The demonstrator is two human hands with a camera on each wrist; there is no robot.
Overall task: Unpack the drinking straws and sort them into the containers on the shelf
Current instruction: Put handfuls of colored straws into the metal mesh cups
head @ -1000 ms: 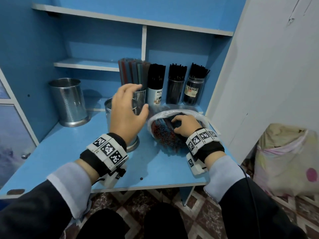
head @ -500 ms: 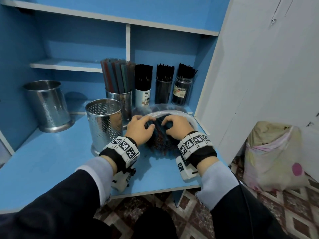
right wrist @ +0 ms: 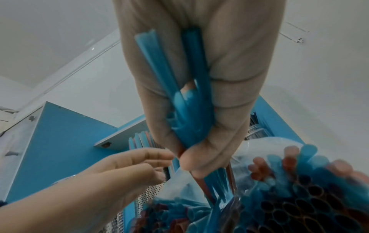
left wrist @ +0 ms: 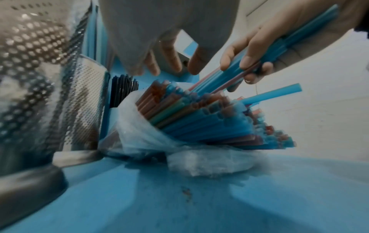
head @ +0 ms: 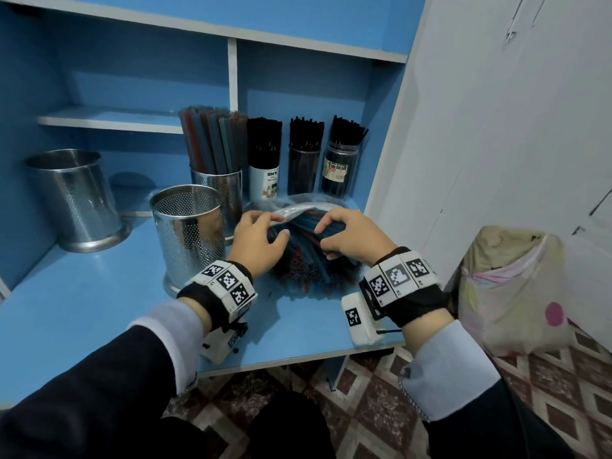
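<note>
A clear plastic bag [head: 299, 210] of blue and red straws [head: 308, 266] lies on the blue desk [head: 99, 293], its open end toward me. My right hand [head: 326, 235] grips a small bunch of blue straws [right wrist: 189, 94] just above the bag's mouth. My left hand [head: 265, 233] hovers beside it over the bag, fingers relaxed [left wrist: 165, 59] and holding nothing. An empty perforated metal cup [head: 188, 233] stands just left of the left hand. A second empty cup [head: 73, 200] stands further left. Behind, a third cup [head: 218, 190] is packed with coloured straws.
Three containers of black straws [head: 304, 154] stand at the back right of the desk, under a shelf board [head: 109, 119]. A white wall panel [head: 496, 160] closes off the right side. On the floor to the right sits a tied sack [head: 510, 286].
My left hand left the empty cup and came across to the bag. My right hand, which was inside the bag, has risen holding a bunch of blue straws.
</note>
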